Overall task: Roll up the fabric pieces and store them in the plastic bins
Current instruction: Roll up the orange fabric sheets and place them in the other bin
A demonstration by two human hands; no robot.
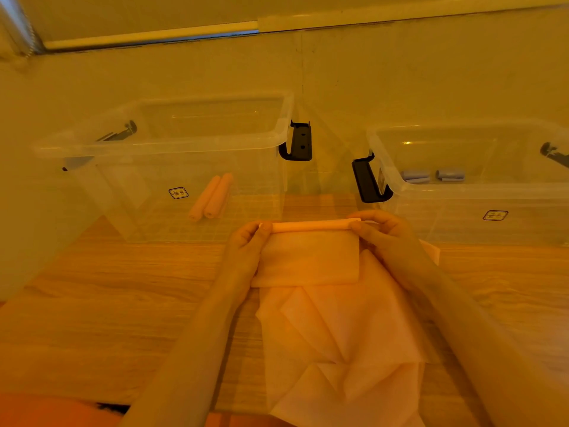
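A pale pink folded fabric piece lies on the wooden table, its far edge turned into a thin roll. My left hand pinches the roll's left end and my right hand pinches its right end. Under it, more loose pink fabric spreads toward me. The left clear plastic bin holds two pink fabric rolls. The right clear bin holds two bluish-grey rolls.
Both bins stand at the back of the wooden table against a pale wall. Black latch handles hang on the bins' sides, another on the right bin. An orange patch shows at the bottom left edge.
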